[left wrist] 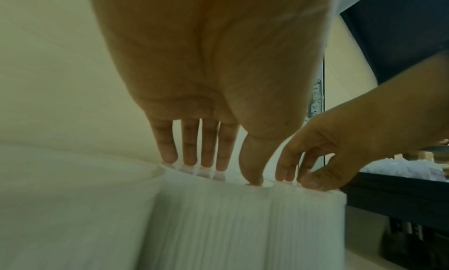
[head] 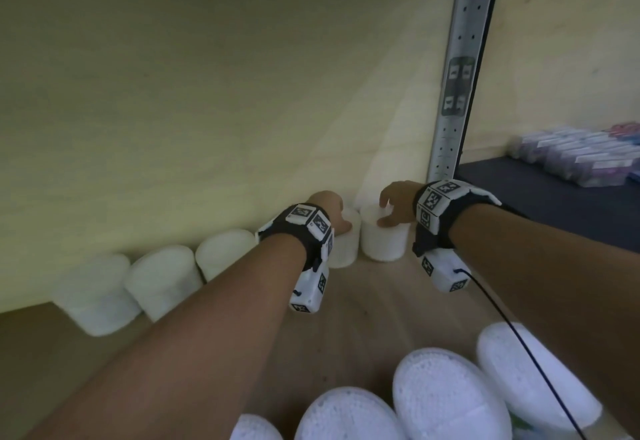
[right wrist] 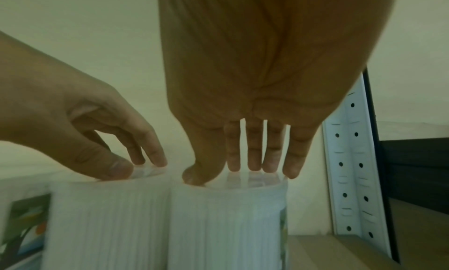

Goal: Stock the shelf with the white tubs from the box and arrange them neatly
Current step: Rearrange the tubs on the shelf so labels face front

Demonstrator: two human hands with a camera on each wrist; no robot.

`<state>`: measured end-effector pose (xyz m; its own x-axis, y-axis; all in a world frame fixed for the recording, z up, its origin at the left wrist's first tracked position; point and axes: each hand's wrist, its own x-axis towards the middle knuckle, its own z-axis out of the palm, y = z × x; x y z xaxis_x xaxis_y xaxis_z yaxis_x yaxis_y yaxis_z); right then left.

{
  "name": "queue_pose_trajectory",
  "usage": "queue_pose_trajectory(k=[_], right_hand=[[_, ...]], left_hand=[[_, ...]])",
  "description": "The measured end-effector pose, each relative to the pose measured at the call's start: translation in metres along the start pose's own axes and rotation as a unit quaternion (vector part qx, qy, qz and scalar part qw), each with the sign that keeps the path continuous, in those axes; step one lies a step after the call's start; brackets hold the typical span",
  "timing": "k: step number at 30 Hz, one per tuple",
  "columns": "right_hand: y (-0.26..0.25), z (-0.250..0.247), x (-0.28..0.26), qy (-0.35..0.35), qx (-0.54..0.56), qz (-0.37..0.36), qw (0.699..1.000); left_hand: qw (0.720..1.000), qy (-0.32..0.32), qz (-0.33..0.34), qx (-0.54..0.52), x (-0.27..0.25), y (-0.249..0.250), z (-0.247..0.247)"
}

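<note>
Blk wrist straps (head: 445, 231), white tagged blocks (head: 309, 287)

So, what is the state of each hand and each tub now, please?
Left hand: grips second tub by its top.
Right hand: grips end tub by its top.
Second tub: upright on shelf.
End tub: upright, beside second tub.
Other row tubs: upright along wall.
Front tubs: lids on.

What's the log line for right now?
left hand: grips neighbour tub top | right hand: grips end tub top | tubs: upright, side by side
</note>
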<state>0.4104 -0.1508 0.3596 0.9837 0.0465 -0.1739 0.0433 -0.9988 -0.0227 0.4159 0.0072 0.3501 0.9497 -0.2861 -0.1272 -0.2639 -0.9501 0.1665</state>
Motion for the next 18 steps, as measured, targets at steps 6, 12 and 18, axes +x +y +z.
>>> queue_pose_trajectory(k=[6,12,18], right_hand=[[0.0,0.002,0.0,0.004,-0.023,-0.009,1.0],[0.002,0.0,-0.002,-0.015,-0.032,-0.022,0.999],[0.001,-0.003,-0.001,-0.002,0.0,-0.044,0.999]], left_hand=[[0.999,0.033,0.019,-0.001,-0.006,-0.003,0.007],[0.998,0.042,0.03,-0.018,-0.006,-0.008,0.012],[0.998,0.052,0.033,-0.025,-0.003,-0.011,0.016]])
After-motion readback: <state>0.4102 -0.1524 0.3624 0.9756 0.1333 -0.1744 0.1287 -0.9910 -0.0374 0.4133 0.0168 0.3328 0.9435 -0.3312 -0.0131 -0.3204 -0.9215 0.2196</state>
